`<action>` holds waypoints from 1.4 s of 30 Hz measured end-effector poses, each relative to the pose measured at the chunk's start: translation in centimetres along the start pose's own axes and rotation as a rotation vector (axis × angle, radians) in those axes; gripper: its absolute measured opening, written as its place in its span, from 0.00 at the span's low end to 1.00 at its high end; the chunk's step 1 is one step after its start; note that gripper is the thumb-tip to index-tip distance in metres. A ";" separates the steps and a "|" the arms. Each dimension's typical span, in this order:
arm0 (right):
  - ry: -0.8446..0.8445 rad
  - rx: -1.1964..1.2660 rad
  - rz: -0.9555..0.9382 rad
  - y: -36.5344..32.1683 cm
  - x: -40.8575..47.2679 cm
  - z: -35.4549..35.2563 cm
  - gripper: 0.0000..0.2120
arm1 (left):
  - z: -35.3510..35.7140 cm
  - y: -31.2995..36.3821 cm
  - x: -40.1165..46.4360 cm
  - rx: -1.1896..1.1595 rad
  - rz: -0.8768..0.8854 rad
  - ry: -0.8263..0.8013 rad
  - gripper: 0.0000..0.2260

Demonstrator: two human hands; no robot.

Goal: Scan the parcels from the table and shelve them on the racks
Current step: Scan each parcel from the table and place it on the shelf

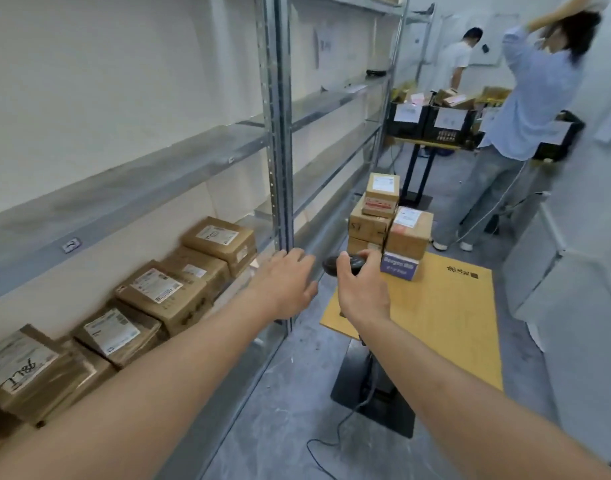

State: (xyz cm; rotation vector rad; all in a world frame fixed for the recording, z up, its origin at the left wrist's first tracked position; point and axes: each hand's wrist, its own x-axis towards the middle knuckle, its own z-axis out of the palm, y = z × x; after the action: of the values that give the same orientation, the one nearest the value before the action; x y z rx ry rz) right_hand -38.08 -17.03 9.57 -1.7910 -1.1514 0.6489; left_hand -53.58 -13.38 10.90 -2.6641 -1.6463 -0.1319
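Right hand (361, 292) grips the scanner (345, 264); left hand (283, 282) reaches open. The parcels (389, 225) stand stacked at the counter's (435, 317) twelve o'clock edge; a careless grab could topple them.

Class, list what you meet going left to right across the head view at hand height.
Brown cardboard parcels on the lower rack shelf → open left hand → right hand gripping black handheld scanner → stacked parcels on yellow table
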 end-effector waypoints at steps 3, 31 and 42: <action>0.024 -0.021 0.033 2.4 2.7 -4.1 0.16 | 0.7 4.7 3.4 -0.016 0.046 -0.022 0.23; 0.278 -0.100 0.350 16.3 32.1 -11.5 0.13 | 12.9 16.2 37.9 -0.179 0.313 -0.167 0.21; 0.314 -0.119 0.471 20.9 44.0 -9.2 0.14 | 19.7 14.8 50.1 -0.262 0.319 -0.244 0.19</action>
State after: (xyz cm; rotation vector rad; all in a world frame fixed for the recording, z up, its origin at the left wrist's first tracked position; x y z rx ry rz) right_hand -2.65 15.30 -3.03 -2.1982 -0.5688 0.5436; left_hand -16.74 25.68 -4.36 -3.2161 -1.3044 -0.0205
